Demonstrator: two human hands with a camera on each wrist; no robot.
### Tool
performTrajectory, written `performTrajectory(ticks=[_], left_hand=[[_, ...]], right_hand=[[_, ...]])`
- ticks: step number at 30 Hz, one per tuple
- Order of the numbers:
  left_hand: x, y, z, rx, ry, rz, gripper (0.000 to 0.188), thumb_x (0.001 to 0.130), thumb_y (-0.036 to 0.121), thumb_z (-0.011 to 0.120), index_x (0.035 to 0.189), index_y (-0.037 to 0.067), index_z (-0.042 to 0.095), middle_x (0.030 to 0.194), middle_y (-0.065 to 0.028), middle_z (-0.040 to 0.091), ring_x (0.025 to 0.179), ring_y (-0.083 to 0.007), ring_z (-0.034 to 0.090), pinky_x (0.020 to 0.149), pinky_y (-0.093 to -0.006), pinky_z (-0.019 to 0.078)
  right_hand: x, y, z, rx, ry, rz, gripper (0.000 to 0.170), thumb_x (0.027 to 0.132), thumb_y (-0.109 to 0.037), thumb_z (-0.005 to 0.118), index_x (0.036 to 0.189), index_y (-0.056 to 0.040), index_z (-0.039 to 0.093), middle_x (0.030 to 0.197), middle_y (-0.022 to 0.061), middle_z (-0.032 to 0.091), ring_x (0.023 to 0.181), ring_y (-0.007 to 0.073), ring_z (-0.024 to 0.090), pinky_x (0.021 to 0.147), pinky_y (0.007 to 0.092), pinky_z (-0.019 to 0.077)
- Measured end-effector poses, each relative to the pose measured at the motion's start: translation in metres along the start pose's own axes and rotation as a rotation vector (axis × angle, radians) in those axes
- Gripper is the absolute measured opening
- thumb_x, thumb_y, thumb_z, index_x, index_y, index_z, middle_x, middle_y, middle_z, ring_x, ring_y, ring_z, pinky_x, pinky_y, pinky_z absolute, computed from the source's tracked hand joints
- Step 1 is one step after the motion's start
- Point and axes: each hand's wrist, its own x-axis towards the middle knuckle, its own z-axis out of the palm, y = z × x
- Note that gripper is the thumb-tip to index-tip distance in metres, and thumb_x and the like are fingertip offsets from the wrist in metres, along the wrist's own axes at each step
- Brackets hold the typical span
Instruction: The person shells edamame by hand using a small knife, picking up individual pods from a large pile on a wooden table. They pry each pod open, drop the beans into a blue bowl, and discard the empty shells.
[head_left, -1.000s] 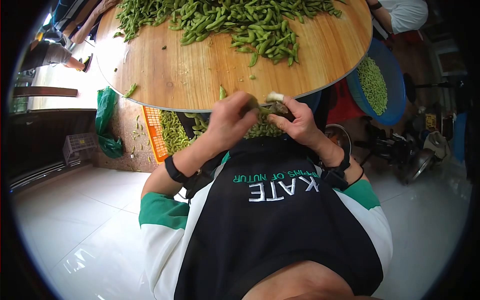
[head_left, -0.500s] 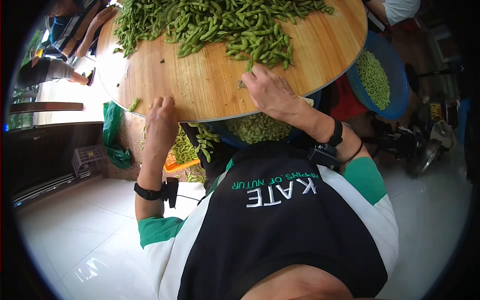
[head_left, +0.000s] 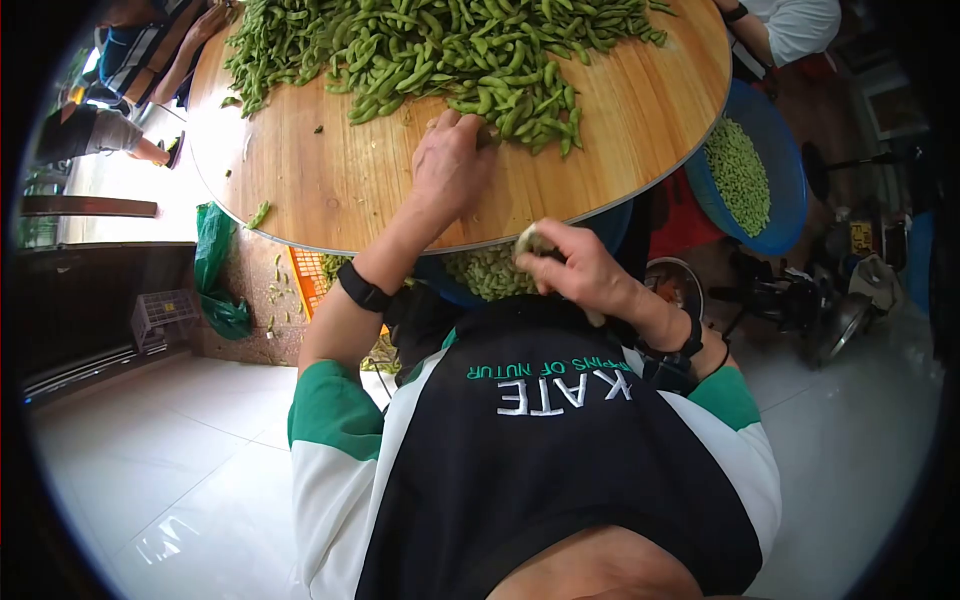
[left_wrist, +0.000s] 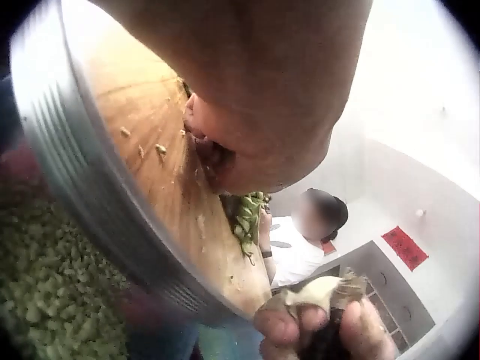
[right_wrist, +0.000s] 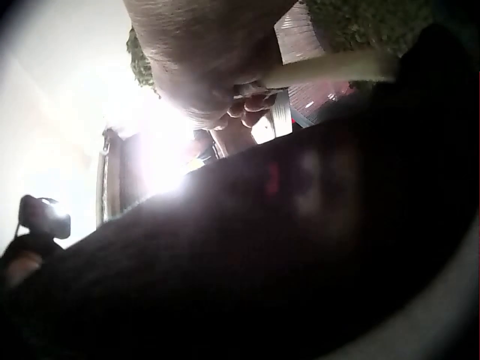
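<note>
Green soybean pods (head_left: 440, 60) lie heaped across the far part of a round wooden table (head_left: 300, 190). My left hand (head_left: 450, 165) is over the tabletop at the heap's near edge, fingers curled down; what lies under its fingertips is hidden. Just off the table's front edge, my right hand (head_left: 590, 275) grips a pale stick-like handle (right_wrist: 330, 69), whose end sticks out below the palm. A whitish covering with a frayed edge (left_wrist: 319, 292) shows at its fingertips in the left wrist view. Below, shelled green beans (head_left: 490, 272) fill a container between table and lap.
At the right stands a blue basin (head_left: 792, 215) of shelled beans. An orange crate (head_left: 308, 275) and a green bag (head_left: 220, 275) are at the left, with pods scattered on the floor. Other people (head_left: 800, 30) sit around the table. One stray pod (head_left: 259, 214) lies near its left edge.
My left hand has gone from the table's left front edge to the heap of pods. The right hand has drawn back from the heap to above the shelled beans.
</note>
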Motion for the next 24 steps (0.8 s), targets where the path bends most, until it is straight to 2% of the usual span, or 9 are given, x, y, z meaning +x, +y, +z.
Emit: performTrajectory(ticks=[1, 4, 6, 9, 13, 15, 16, 19, 24], left_hand=[[-0.003, -0.002, 0.002, 0.002, -0.005, 0.0, 0.019, 0.078, 0.017, 0.064, 0.091, 0.003, 0.062, 0.094, -0.0189, 0.058, 0.095, -0.0377, 0.056, 0.08, -0.0444, 0.0467], [-0.018, -0.003, 0.002, 0.006, 0.127, 0.141, 0.016, 0.076, 0.013, 0.064, 0.086, 0.002, 0.059, 0.083, -0.0177, 0.06, 0.081, -0.0341, 0.06, 0.071, -0.0409, 0.0488], [-0.028, 0.005, -0.007, -0.635, -0.035, -0.217, 0.015, 0.074, 0.01, 0.064, 0.082, 0.0, 0.056, 0.069, -0.0148, 0.059, 0.061, -0.0291, 0.058, 0.058, -0.0369, 0.0472], [-0.041, -0.007, -0.015, -0.776, 0.03, -0.213, 0.015, 0.073, 0.009, 0.064, 0.082, -0.001, 0.055, 0.06, -0.0129, 0.056, 0.048, -0.0245, 0.052, 0.049, -0.0343, 0.0432], [-0.072, -0.012, -0.09, -0.074, -0.112, -0.028, 0.012, 0.072, 0.01, 0.062, 0.078, 0.002, 0.055, 0.063, -0.0172, 0.056, 0.056, -0.0329, 0.057, 0.055, -0.0412, 0.0445], [-0.09, -0.024, -0.124, 0.31, -0.522, -0.077, 0.01, 0.074, 0.012, 0.064, 0.08, 0.005, 0.059, 0.066, -0.0173, 0.056, 0.066, -0.0355, 0.059, 0.06, -0.0446, 0.0449], [-0.091, -0.022, -0.131, 0.315, -0.527, -0.077, 0.01, 0.074, 0.012, 0.064, 0.08, 0.005, 0.059, 0.066, -0.0173, 0.056, 0.066, -0.0355, 0.059, 0.06, -0.0446, 0.0449], [-0.085, -0.021, -0.13, 0.205, -0.333, 0.061, 0.016, 0.082, 0.013, 0.064, 0.096, 0.005, 0.063, 0.084, -0.0146, 0.06, 0.081, -0.0334, 0.06, 0.067, -0.0408, 0.0478], [-0.01, -0.02, -0.044, -0.006, -0.006, 0.293, 0.016, 0.081, 0.007, 0.061, 0.097, 0.003, 0.06, 0.092, -0.0146, 0.056, 0.088, -0.0345, 0.056, 0.075, -0.0406, 0.0477]], right_hand=[[-0.001, -0.001, -0.006, 0.106, -0.029, 0.162, 0.017, 0.096, -0.018, 0.051, 0.102, -0.0021, 0.053, 0.084, 0.0062, 0.056, 0.053, 0.0052, 0.043, 0.045, 0.0215, 0.0372], [0.006, 0.016, -0.005, 0.601, 0.056, 0.104, 0.025, 0.098, -0.018, 0.045, 0.117, -0.0018, 0.05, 0.087, 0.0093, 0.056, 0.059, 0.0068, 0.046, 0.045, 0.0188, 0.0365], [0.009, 0.022, -0.006, 0.637, 0.069, 0.088, 0.032, 0.099, -0.021, 0.041, 0.124, -0.0019, 0.044, 0.088, 0.0094, 0.057, 0.059, 0.0074, 0.046, 0.045, 0.0187, 0.0368], [0.009, 0.023, -0.007, 0.753, 0.083, 0.088, 0.031, 0.099, -0.02, 0.04, 0.123, -0.001, 0.046, 0.089, 0.0095, 0.057, 0.059, 0.0076, 0.046, 0.045, 0.019, 0.0371], [0.005, 0.025, -0.014, 0.553, 0.147, -0.026, 0.032, 0.099, -0.019, 0.042, 0.125, 0.0005, 0.045, 0.089, 0.0089, 0.056, 0.06, 0.0076, 0.047, 0.045, 0.0188, 0.0377], [0.003, 0.021, -0.018, 0.462, 0.217, -0.084, 0.037, 0.1, -0.021, 0.044, 0.129, 0.0011, 0.044, 0.086, 0.0073, 0.056, 0.057, 0.0073, 0.048, 0.045, 0.0191, 0.0395], [0.005, 0.018, -0.02, 0.469, 0.217, -0.084, 0.037, 0.1, -0.021, 0.044, 0.129, 0.0011, 0.044, 0.086, 0.0073, 0.056, 0.057, 0.0073, 0.048, 0.045, 0.0191, 0.0395], [0.01, 0.01, -0.017, 0.511, 0.217, -0.04, 0.04, 0.1, -0.025, 0.044, 0.131, 0.0005, 0.043, 0.078, 0.0049, 0.055, 0.05, 0.0068, 0.046, 0.043, 0.0206, 0.0424], [0.017, 0.014, -0.009, 0.617, 0.123, 0.046, 0.035, 0.1, -0.025, 0.045, 0.127, -0.0026, 0.045, 0.075, 0.004, 0.054, 0.05, 0.0046, 0.044, 0.043, 0.0189, 0.0388]])
